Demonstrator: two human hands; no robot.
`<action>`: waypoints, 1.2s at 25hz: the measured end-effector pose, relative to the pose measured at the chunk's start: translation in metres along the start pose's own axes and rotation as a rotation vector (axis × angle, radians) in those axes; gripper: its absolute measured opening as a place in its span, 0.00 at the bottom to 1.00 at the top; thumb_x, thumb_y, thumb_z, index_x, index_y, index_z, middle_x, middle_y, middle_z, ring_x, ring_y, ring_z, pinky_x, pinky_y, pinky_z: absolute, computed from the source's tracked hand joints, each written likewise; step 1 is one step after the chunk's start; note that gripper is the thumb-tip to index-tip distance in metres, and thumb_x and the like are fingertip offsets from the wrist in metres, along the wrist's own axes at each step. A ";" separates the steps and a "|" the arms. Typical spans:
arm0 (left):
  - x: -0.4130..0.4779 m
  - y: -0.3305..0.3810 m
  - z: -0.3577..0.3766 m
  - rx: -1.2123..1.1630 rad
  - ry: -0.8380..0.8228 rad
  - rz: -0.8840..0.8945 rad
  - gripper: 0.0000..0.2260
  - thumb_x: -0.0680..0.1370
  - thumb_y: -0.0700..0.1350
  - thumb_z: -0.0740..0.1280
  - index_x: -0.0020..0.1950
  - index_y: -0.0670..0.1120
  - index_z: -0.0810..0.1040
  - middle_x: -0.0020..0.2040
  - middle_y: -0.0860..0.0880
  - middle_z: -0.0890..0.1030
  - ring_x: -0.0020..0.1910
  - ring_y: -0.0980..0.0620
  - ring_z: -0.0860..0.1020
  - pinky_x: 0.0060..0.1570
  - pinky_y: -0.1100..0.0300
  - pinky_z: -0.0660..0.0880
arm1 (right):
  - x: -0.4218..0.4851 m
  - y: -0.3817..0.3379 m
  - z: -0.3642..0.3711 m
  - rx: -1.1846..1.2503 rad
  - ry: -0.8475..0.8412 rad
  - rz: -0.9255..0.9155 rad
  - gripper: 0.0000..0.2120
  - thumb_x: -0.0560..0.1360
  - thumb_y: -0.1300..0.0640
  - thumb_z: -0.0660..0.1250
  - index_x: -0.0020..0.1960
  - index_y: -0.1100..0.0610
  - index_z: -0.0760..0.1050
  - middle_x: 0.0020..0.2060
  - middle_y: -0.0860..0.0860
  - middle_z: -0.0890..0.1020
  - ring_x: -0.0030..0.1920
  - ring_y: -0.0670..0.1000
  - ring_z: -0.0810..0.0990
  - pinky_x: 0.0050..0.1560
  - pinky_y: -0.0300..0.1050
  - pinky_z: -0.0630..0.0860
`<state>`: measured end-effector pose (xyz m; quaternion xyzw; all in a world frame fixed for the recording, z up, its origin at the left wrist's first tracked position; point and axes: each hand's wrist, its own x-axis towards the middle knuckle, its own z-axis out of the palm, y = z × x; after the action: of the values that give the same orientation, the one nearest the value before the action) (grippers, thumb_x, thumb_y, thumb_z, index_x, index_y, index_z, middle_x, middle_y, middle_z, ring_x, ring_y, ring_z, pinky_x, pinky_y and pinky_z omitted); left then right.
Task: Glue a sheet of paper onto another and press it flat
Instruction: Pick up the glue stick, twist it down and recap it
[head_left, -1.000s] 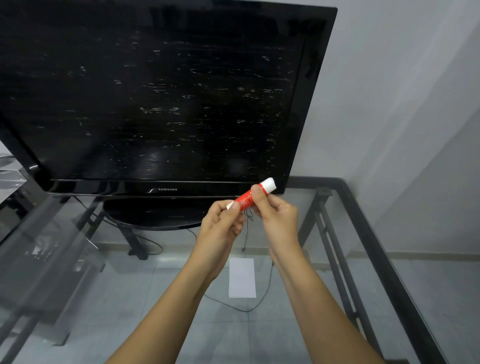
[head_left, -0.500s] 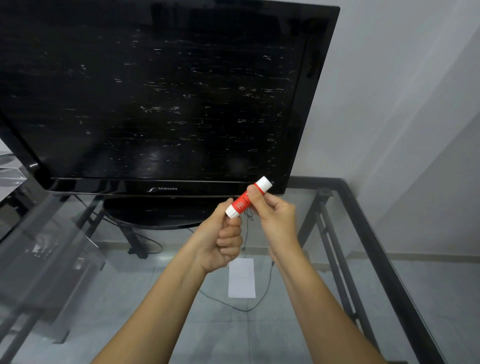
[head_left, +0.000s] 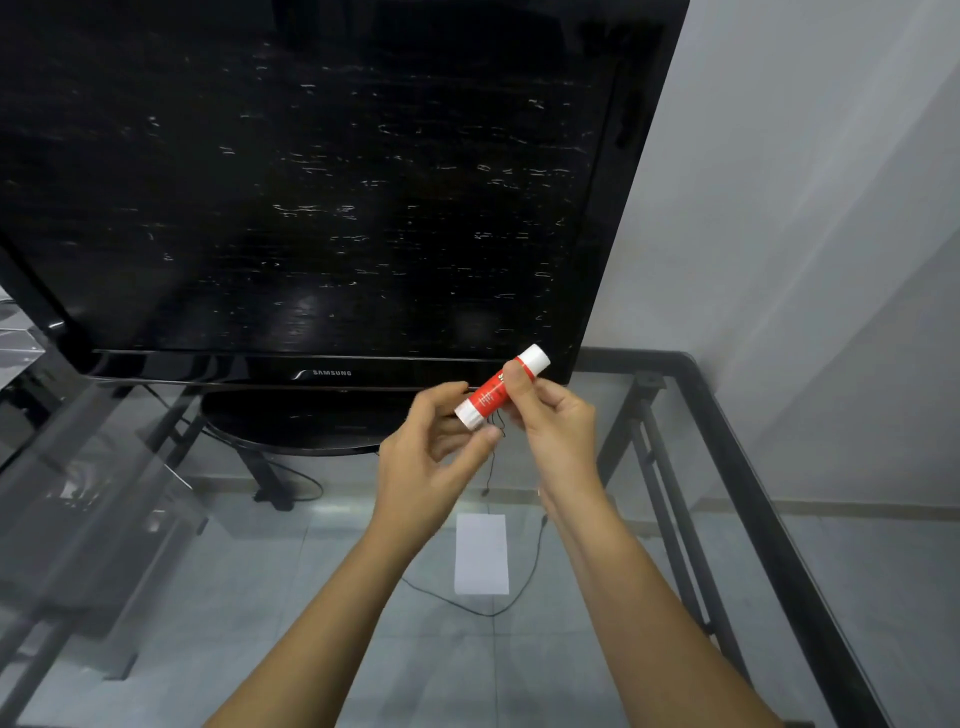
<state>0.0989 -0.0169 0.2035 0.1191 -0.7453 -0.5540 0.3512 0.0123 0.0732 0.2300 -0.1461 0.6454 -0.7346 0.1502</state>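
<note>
A red glue stick (head_left: 491, 395) with white ends is held tilted in the air above the glass table, its upper end pointing up and right. My right hand (head_left: 553, 421) grips its middle between thumb and fingers. My left hand (head_left: 431, 457) has thumb and fingers spread around the lower white end, touching it lightly. Below the hands a small white sheet of paper (head_left: 481, 553) lies flat on the glass table (head_left: 727, 447). No second sheet is visible.
A large black TV (head_left: 311, 182) on an oval stand (head_left: 291, 421) fills the back of the table. A thin black cable (head_left: 488, 613) curves under the glass. The table's black metal frame runs along the right edge, next to a grey wall (head_left: 805, 208).
My left hand was closed around the stick's lower end, then curled into a fist below it, and now its fingers are spread around that end. The stick has hardly moved.
</note>
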 end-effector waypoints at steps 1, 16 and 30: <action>-0.001 -0.004 0.001 0.119 -0.008 0.104 0.16 0.72 0.46 0.71 0.57 0.54 0.73 0.49 0.61 0.79 0.48 0.64 0.79 0.47 0.72 0.75 | 0.001 0.002 0.000 -0.019 -0.011 0.007 0.19 0.63 0.37 0.69 0.43 0.52 0.82 0.37 0.45 0.85 0.43 0.43 0.83 0.44 0.33 0.77; -0.001 -0.053 0.001 0.290 0.072 -0.056 0.12 0.71 0.42 0.72 0.53 0.43 0.75 0.49 0.62 0.75 0.46 0.73 0.76 0.40 0.80 0.71 | 0.060 0.176 -0.083 -1.066 -0.146 0.070 0.23 0.75 0.61 0.65 0.69 0.60 0.67 0.68 0.58 0.71 0.67 0.56 0.71 0.68 0.45 0.64; 0.010 -0.065 0.012 0.244 0.060 -0.091 0.12 0.71 0.42 0.72 0.52 0.49 0.74 0.47 0.64 0.75 0.45 0.70 0.77 0.41 0.78 0.73 | 0.086 0.139 -0.066 -0.543 0.121 0.043 0.17 0.74 0.54 0.68 0.62 0.56 0.74 0.53 0.47 0.77 0.52 0.47 0.78 0.49 0.34 0.74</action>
<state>0.0698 -0.0373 0.1464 0.2111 -0.7902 -0.4707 0.3309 -0.0883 0.0806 0.0856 -0.1228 0.8294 -0.5388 0.0823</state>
